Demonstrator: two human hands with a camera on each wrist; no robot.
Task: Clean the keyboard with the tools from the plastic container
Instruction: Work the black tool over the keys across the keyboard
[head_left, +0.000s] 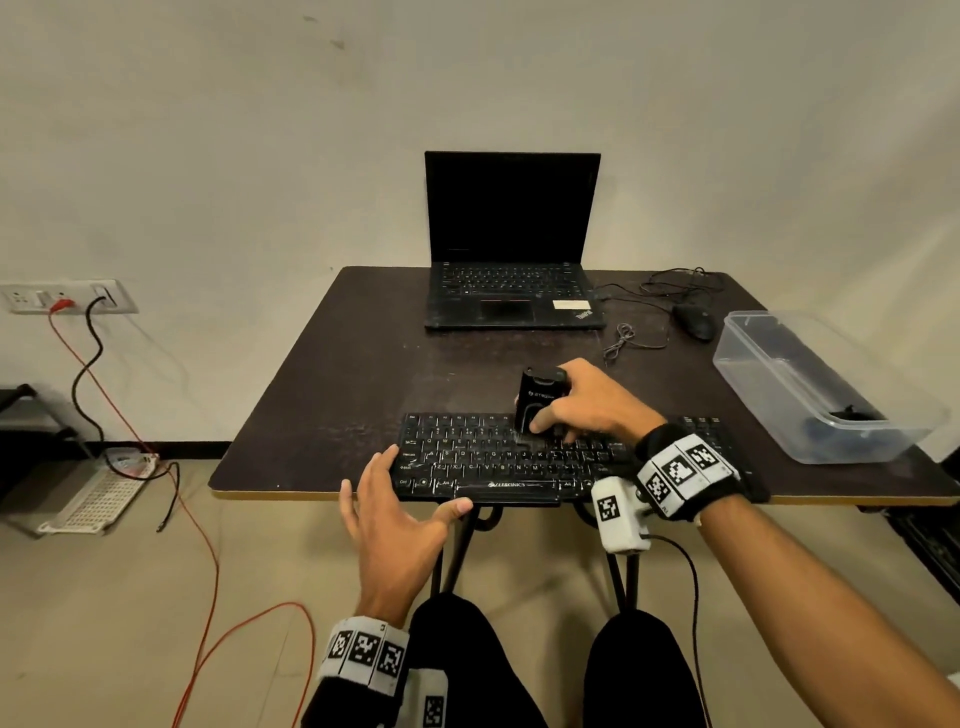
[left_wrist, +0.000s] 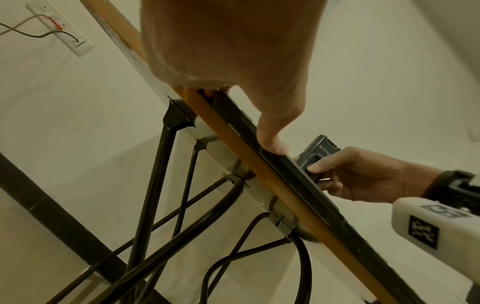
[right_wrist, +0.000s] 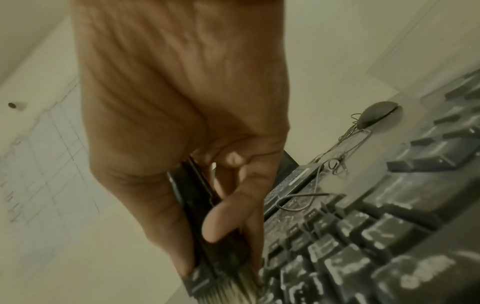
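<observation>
— Dark bench (head_left: 332, 364) against a plain pale wall. What have you got on it?

— Your keyboard (head_left: 467, 457) lies along the near edge, its keys dusted white. Behind it an open laptop (head_left: 511, 249), screen dark. To your right a mouse (head_left: 693, 321) with its loose cord, and the clear plastic container (head_left: 769, 374) at the right edge, something dark lying in its near end.

— Your right hand?

— Your right hand (head_left: 587, 400) grips a black brush (head_left: 537, 397), thumb on the near face, fingers curled round the far side. It stands upright over the upper key rows; the right wrist view shows pale bristles (right_wrist: 233, 290) down among the keys.

— And the left?

— Your left hand (head_left: 395, 519) rests spread wide at the keyboard's near left corner, holding nothing. Fingers lie straight on the left end, thumb pressed on the front edge, as the left wrist view shows.
</observation>
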